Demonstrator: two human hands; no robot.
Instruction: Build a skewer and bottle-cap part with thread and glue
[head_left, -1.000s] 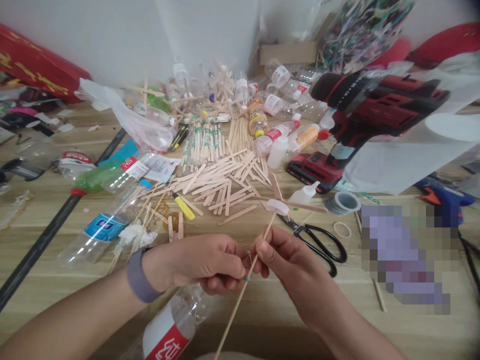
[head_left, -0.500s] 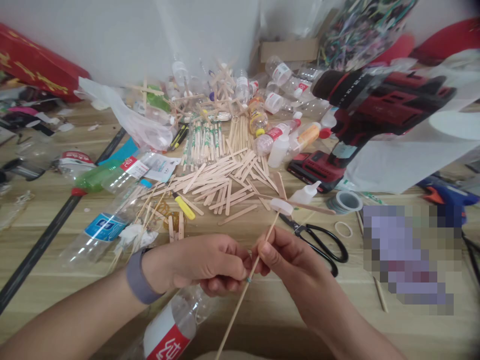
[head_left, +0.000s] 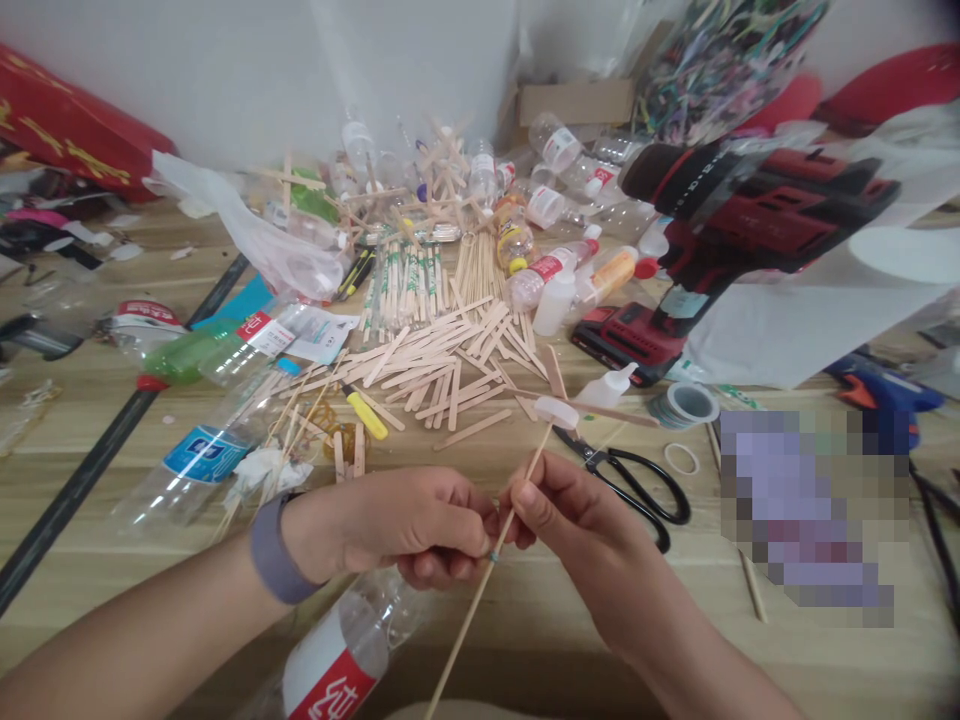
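Observation:
A thin wooden skewer (head_left: 466,625) slants up between my hands, with a small bluish band around it near my left fingertips. My left hand (head_left: 427,525) is closed, its thumb and fingers pinching at the skewer by the band. Higher up, my right hand (head_left: 559,510) grips the skewer between thumb and fingers. A white round cap (head_left: 556,412) appears at the skewer's upper tip, near crossed wooden sticks; whether they touch is unclear. Below my left hand lies a clear bottle with a red and white label (head_left: 337,655). Black-handled scissors (head_left: 637,485) lie right of my right hand.
Loose craft sticks (head_left: 442,375) are heaped mid-table. A red and black drill (head_left: 750,215) stands at the right beside a tape roll (head_left: 684,404). Several plastic bottles lie behind. A yellow cutter (head_left: 366,412) and a blue-labelled bottle (head_left: 202,455) lie at the left.
The whole view has shifted slightly, with the table things a little further left. Both hands keep their hold on the skewer and have hardly moved.

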